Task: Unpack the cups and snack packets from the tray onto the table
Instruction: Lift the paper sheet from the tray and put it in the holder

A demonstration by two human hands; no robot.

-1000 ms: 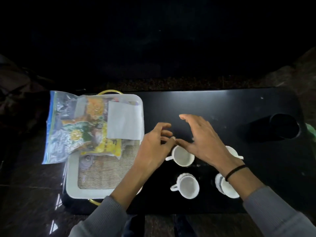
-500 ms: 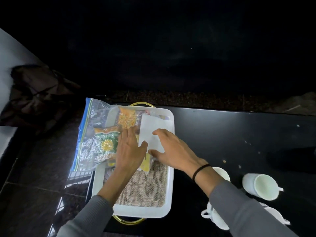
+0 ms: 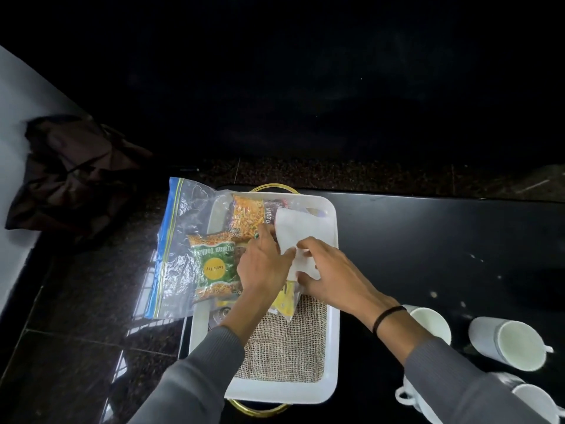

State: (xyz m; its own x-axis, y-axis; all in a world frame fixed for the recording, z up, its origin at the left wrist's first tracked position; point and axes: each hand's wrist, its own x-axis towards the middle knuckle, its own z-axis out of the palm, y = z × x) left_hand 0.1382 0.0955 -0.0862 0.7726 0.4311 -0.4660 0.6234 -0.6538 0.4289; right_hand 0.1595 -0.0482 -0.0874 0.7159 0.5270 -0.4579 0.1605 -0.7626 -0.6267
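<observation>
- Left hand flat, fingers loosely spread, palm down on the clear zip bag of snack packets in the far end of the white tray.
- Right hand — thumb and fingers pinching the white paper lying on the bag.
- Both forearms reach in over the tray's near edge, grey sleeves.
- Bag overhangs the tray's left rim.
- Cups on the black desk, right of the tray.

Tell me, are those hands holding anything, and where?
Both hands meet at the white paper sheet on the snack bag: the left hand at its left edge, the right hand pinching its near corner. It isn't lifted yet.
</observation>
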